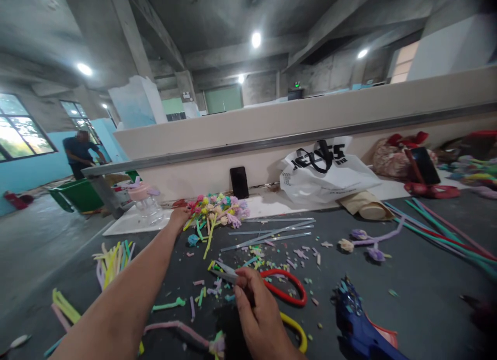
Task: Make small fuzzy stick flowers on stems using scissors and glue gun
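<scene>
My right hand is closed around the scissors near the base of their blades. One handle loop is red, the other yellow, and the tips point away to the left. Around the blades, short coloured scraps are scattered on the dark tabletop. My left hand reaches to the far side, at the left end of a heap of small fuzzy pipe-cleaner flowers in many colours. Its fingers are small and partly hidden there, so their grip is unclear. A pink stem with a fuzzy head lies nearer me.
Clear sticks lie beyond the scissors. To the right are a purple flower stem, a blue glue gun and long pipe cleaners. A phone, white bag and plastic bottle line the back. A person stands far left.
</scene>
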Motion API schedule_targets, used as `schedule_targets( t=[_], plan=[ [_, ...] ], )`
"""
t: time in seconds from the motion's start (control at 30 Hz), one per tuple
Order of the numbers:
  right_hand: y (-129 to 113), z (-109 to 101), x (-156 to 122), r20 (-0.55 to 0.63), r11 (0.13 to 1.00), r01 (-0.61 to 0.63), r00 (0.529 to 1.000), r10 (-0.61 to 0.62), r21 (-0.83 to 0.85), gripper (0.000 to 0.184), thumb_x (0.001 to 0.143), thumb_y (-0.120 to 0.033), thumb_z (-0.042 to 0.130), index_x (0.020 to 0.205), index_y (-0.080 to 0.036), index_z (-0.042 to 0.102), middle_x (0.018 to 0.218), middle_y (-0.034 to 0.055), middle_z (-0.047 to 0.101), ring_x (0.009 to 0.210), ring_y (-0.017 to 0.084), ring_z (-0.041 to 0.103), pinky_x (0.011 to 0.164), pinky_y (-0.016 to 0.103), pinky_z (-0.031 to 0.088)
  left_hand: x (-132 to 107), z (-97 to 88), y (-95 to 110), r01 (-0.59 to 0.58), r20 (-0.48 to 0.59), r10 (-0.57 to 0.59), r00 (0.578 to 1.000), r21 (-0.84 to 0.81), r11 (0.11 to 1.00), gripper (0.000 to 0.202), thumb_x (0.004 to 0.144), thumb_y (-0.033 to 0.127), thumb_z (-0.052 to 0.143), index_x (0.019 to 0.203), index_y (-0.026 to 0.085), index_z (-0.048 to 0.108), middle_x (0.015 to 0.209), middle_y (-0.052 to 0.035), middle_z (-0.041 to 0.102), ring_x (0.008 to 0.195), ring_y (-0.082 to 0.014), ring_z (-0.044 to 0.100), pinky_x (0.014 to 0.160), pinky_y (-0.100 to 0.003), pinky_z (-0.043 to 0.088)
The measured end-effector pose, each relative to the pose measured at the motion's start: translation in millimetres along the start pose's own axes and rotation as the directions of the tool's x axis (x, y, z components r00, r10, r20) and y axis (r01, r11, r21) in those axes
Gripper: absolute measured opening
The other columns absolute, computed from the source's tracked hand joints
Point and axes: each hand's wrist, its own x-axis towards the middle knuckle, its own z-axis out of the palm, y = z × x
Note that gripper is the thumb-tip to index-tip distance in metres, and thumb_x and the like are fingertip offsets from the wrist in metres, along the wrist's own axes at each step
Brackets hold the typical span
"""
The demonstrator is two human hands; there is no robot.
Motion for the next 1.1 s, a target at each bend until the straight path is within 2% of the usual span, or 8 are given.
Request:
schedule_targets(
  t=[0.17,0.3,0.4,0.5,0.67,0.8,0.93,1.1],
  plan=[
    [-2,-1,0,0.003,1.0,0.014,1.0,-0.014,-0.021,0.024,0.085,-0.018,0.039,0.108,-0.023,0.042,0.088,0.0012,0.059,0.079,0.014,0.059,0.07,0.023,0.046,12,3.3,-1,0.03,0.058,-0.041,0.997,0.18,0.983,0.029,0.084,0.029,0.052,0.11,0.017,0.053,0.112,-0.0068,0.055,0.095,-0.0205,0.056,0.078,-0.038,0.048],
    [-2,0,0,0.004,1.0,0.023,1.0,-0.023,-0.012,0.024,0.085,-0.017,0.039,0.108,-0.024,0.041,0.088,0.0008,0.059,0.079,0.013,0.059,0.07,0.022,0.045,11,-0.5,-3,0.01,0.036,-0.02,0.999,0.261,0.965,0.028,0.084,0.029,0.051,0.11,0.017,0.053,0.113,-0.0073,0.055,0.094,-0.0197,0.056,0.078,-0.039,0.048],
    [-3,0,1,0.003,1.0,0.019,1.0,-0.019,-0.005,0.024,0.085,-0.017,0.039,0.108,-0.024,0.042,0.087,0.0007,0.059,0.077,0.013,0.059,0.068,0.022,0.046,5,-3.2,2,-0.031,-0.01,0.035,0.999,0.291,0.956,0.029,0.084,0.029,0.052,0.111,0.017,0.052,0.112,-0.0072,0.055,0.094,-0.0202,0.056,0.077,-0.039,0.048],
    [-4,1,1,0.008,1.0,0.019,1.0,-0.019,0.006,0.023,0.085,-0.017,0.039,0.107,-0.023,0.043,0.086,0.0009,0.059,0.077,0.013,0.059,0.069,0.022,0.046,-3,5.8,20,-0.127,-0.029,0.142,0.989,0.296,0.947,0.029,0.085,0.029,0.05,0.111,0.017,0.052,0.113,-0.0079,0.054,0.095,-0.02,0.056,0.079,-0.04,0.048],
    [-3,0,-1,0.02,1.0,0.023,1.0,-0.023,-0.004,0.024,0.085,-0.016,0.039,0.108,-0.022,0.042,0.088,0.0016,0.059,0.08,0.013,0.059,0.071,0.022,0.045,-11,51.6,63,-0.335,0.09,0.323,0.942,0.234,0.913,0.028,0.085,0.029,0.05,0.11,0.017,0.052,0.113,-0.008,0.055,0.094,-0.0194,0.056,0.079,-0.04,0.048],
    [-3,-2,-1,0.005,0.999,0.028,1.0,-0.028,-0.034,0.022,0.084,-0.016,0.039,0.105,-0.021,0.044,0.085,0.0024,0.059,0.076,0.014,0.059,0.068,0.023,0.046,-15,81.1,80,-0.351,0.14,0.33,0.934,0.175,0.92,0.029,0.085,0.029,0.05,0.111,0.017,0.052,0.113,-0.008,0.055,0.094,-0.0195,0.056,0.078,-0.04,0.048],
    [-8,-3,1,0.012,0.997,0.071,0.997,-0.07,-0.038,0.025,0.083,-0.014,0.039,0.107,-0.019,0.045,0.086,0.0038,0.06,0.077,0.015,0.059,0.068,0.023,0.046,-10,84.8,81,-0.309,0.157,0.294,0.943,0.08,0.948,0.029,0.085,0.029,0.05,0.111,0.017,0.052,0.113,-0.008,0.054,0.094,-0.0197,0.056,0.079,-0.04,0.048],
    [-10,-4,0,0.058,0.999,0.045,0.997,-0.044,-0.009,0.025,0.084,-0.014,0.039,0.107,-0.02,0.045,0.088,0.0044,0.06,0.079,0.015,0.059,0.069,0.024,0.046,6,65.4,81,-0.205,0.144,0.223,0.964,-0.129,0.97,0.03,0.084,0.029,0.051,0.111,0.016,0.052,0.112,-0.0077,0.055,0.094,-0.0203,0.056,0.078,-0.04,0.048]
  ],
)
